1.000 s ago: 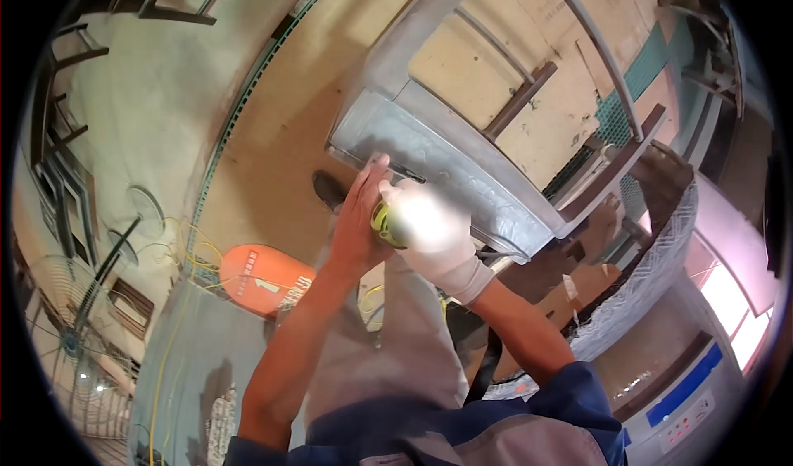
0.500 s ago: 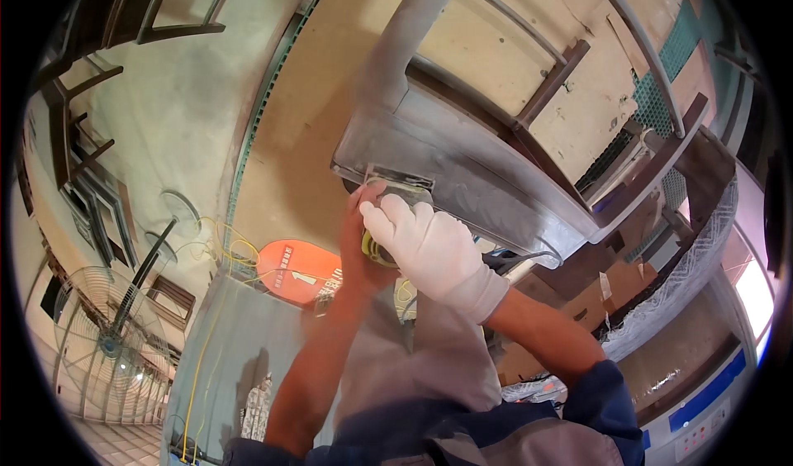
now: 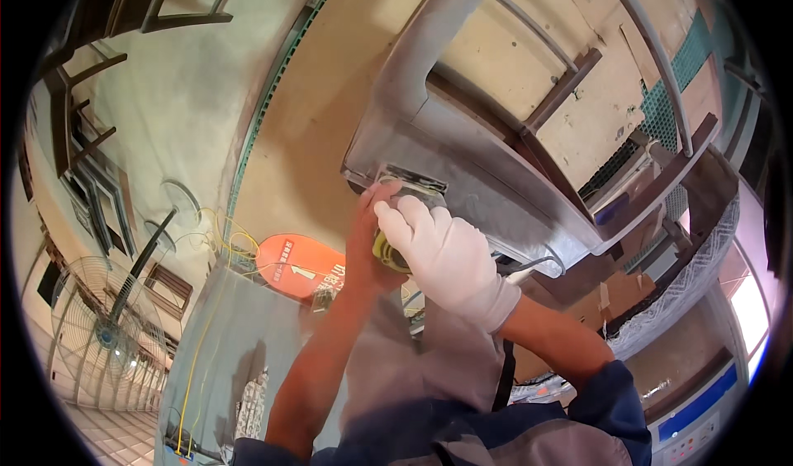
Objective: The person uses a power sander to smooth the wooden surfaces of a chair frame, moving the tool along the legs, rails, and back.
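A sander (image 3: 389, 252) with a yellow-green body is held between my two hands, its flat pad against a dusty brown wooden furniture frame (image 3: 487, 177). My left hand (image 3: 372, 226) is bare and closed around the tool's left side. On top, my right hand (image 3: 450, 255), in a white glove, wraps over the sander and hides most of it. Pale dust covers the frame's broad lower panel and its curved arm, which rises away from me.
A pale board (image 3: 306, 111) lies under the frame. To the left are an orange sign (image 3: 299, 266) with an arrow, a yellow cord (image 3: 186, 383) and a wire-caged fan (image 3: 103, 334). Cardboard (image 3: 628, 297) and a plastic-wrapped piece (image 3: 681, 288) stand at the right.
In the view, the frame, both hands and the sander have shifted slightly right. Both hands keep their hold on the sander.
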Tool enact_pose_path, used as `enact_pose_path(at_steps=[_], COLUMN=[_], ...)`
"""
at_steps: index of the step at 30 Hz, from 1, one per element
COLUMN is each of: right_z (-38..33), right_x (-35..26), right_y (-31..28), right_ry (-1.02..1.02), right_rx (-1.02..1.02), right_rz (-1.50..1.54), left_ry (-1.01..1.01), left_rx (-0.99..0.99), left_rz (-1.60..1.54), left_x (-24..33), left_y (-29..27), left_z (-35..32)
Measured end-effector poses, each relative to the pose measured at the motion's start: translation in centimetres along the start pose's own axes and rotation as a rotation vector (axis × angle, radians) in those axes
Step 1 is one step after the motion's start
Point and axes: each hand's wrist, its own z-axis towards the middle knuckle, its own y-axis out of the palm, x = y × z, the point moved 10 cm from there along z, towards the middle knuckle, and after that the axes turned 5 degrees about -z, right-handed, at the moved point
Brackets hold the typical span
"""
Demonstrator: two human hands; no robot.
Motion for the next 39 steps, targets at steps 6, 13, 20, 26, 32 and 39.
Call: enact_pose_path(at_steps=[6, 13, 20, 26, 32, 39], right_z=[0.8, 0.0, 1.0, -0.1, 0.7, -3.0], right_x=[2.2, 0.4, 1.8, -0.4, 2.4, 1.5], right_y=[-1.7, -0.5, -1.2, 0.1, -1.4, 0.0], right_ry=[0.072, 0.004, 0.017, -0.165, -0.091, -0.192], right_rx=[0.086, -0.022, -0.019, -0.104, -0.090, -0.152], right_rz=[-0.033, -0.015, 0.102, 0.125, 0.115, 0.064], left_ry=[0.185, -0.051, 0.088, -0.090, 0.019, -0.156], left_rx=[-0.048, -0.019, 0.042, 0.175, 0.149, 0.167], left_rz=[-0.027, -0.024, -0.033, -0.021, -0.002, -0.074], left_x=[2.3, 0.7, 1.8, 0.0, 2.1, -0.5], left_y=[0.9, 0.3, 0.6, 0.2, 1.5, 4.3], left_z=[4.5, 1.8, 3.5, -0.9, 2.4, -3.1])
